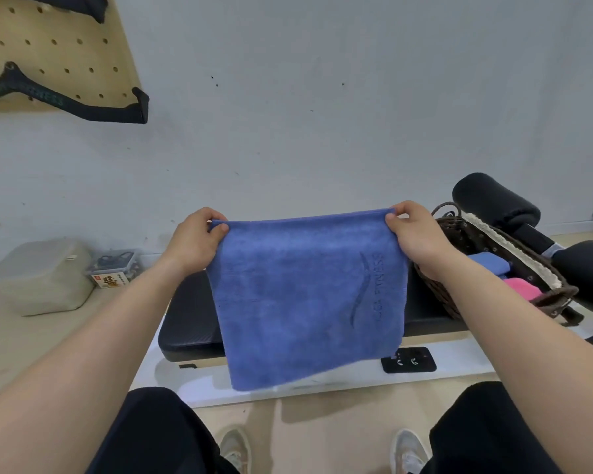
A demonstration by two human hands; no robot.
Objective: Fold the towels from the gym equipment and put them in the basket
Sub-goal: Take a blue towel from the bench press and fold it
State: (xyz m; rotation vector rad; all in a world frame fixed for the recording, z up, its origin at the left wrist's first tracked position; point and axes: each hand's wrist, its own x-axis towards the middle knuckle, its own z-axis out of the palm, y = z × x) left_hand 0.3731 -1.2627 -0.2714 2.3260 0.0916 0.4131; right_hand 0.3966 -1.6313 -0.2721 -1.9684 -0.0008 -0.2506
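Blue terry cloth hung in front of the person: the towel [305, 295] was held up by its two top corners, in front of the black bench [185, 323]. The left hand [196, 241] pinched the corner at nine o'clock, thumb on the near face and fingers curled behind. The right hand [415, 237] pinched the corner at three o'clock in the same way. Between them the top edge ran taut and nearly level, from nine to three. The cloth dropped toward six, its bottom edge slanting lower on the left side.

The basket [435, 292] appeared to sit on the bench at about four o'clock from the right hand, just beside that wrist. A folded blue towel [486, 265] and a pink one [524, 290] lay inside it. The right hand was therefore the nearer to it, and the left was well apart. Another fold seemed due, bringing the corners together, before the bundle could go toward three o'clock and into the basket.
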